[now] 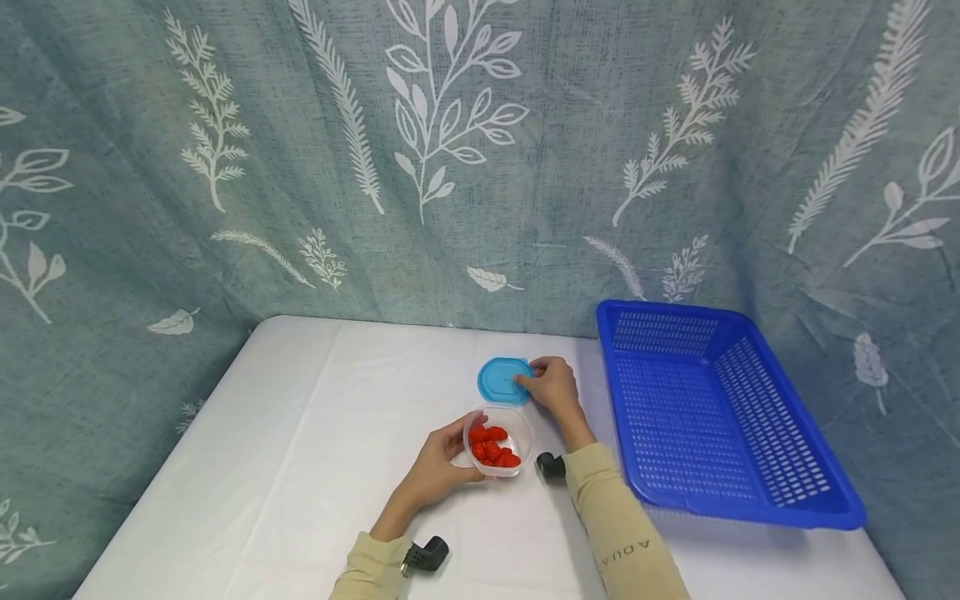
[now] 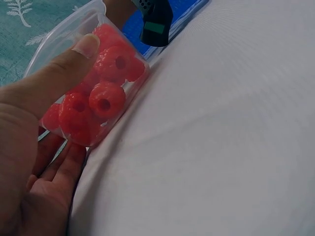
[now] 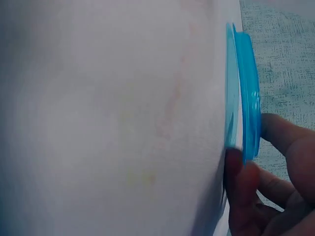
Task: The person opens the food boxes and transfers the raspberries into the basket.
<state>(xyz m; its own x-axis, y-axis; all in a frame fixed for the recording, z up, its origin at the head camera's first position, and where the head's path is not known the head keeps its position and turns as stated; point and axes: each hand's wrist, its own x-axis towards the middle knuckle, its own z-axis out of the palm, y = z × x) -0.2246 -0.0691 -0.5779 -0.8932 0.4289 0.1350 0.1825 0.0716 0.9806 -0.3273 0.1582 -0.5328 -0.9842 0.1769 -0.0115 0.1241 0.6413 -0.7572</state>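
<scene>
Clear plastic tub (image 1: 517,432), open on top, is sitting around mid-surface (image 1: 360,417); I'm not able to tell if its base is fully flat. Red raspberry-like pieces (image 1: 489,447) with hollow centres are lying in it, bunching toward the left and near side. I'm guessing the lot is weighing little, with thin walls likely flexing under a hard squeeze. I'm treating the pieces as soft and crushable, though I'm not ruling out firm imitations. Best hold, I'm thinking: opposite side walls, below the rim, light pressure, tub staying level.

Left hand (image 1: 442,461) is doing roughly that: thumb lying along the near wall, fingers curving round the left and far side.

Just beyond the tub, the blue lid (image 1: 500,381) is facing top up. Right hand (image 1: 555,387) is pinching its right edge, thumb above, fingers below. I'm reading the lid as light, springy and slick on its face, so the edge is offering the better purchase. I'm not seeing clearly whether it's touching the surface.

Farther right, past the forearm, a blue basket (image 1: 675,417) is standing; a patterned curtain (image 1: 555,208) is hanging behind.
</scene>
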